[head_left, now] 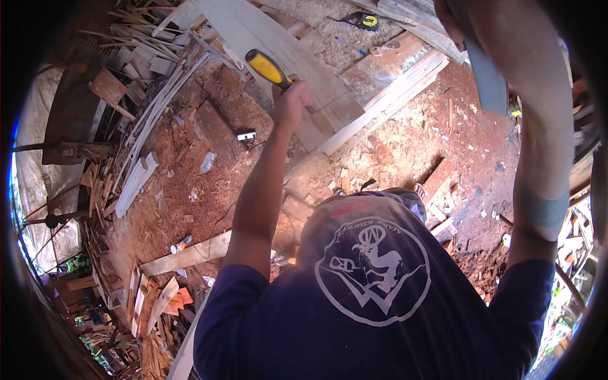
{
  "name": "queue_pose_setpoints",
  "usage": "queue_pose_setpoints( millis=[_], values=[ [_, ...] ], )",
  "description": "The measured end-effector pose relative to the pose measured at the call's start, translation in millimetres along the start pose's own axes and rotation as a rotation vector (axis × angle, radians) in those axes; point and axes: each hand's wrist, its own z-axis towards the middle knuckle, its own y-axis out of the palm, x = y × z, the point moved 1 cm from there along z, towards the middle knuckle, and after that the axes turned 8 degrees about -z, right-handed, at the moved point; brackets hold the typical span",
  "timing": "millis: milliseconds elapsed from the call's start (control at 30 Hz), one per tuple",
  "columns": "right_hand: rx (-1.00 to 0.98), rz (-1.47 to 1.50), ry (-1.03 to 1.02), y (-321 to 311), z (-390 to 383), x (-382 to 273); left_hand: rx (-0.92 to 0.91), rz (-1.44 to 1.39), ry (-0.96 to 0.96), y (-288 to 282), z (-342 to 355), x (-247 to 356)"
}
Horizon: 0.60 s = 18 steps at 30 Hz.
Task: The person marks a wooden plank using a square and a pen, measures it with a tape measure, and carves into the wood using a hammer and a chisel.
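My left hand [293, 102] is closed around the lower part of a chisel [266, 66] with a yellow and black handle. The handle's butt points up and left, while its working end is hidden by my fingers. Under that hand lies a long, pale wooden board [253, 28], running from the top of the view down toward its middle. High at the upper right, my right hand [448, 24] is partly cut off by the frame edge. Its fingers are closed on a flat grey blade-like piece [486, 82], whose kind I cannot make out.
A black and yellow tape measure [366, 21] lies beyond the board. More planks [386, 104] are stacked to its right. Offcuts and thin strips [149, 142] crowd the left side. A small white socket block [246, 136] with a cord sits on the reddish, shaving-strewn ground [209, 183].
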Motion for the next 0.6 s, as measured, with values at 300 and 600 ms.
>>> queue_pose_setpoints(
  millis=[300,600],
  values=[
    [0.092,-0.167,-0.036,19.1,2.6,-0.8,0.301,0.327,0.066,33.0,6.1,-7.0],
    [-0.422,-0.435,-0.062,82.3,-20.3,95.8,0.124,0.447,0.13,22.8,-2.3,-8.6]
  ],
)
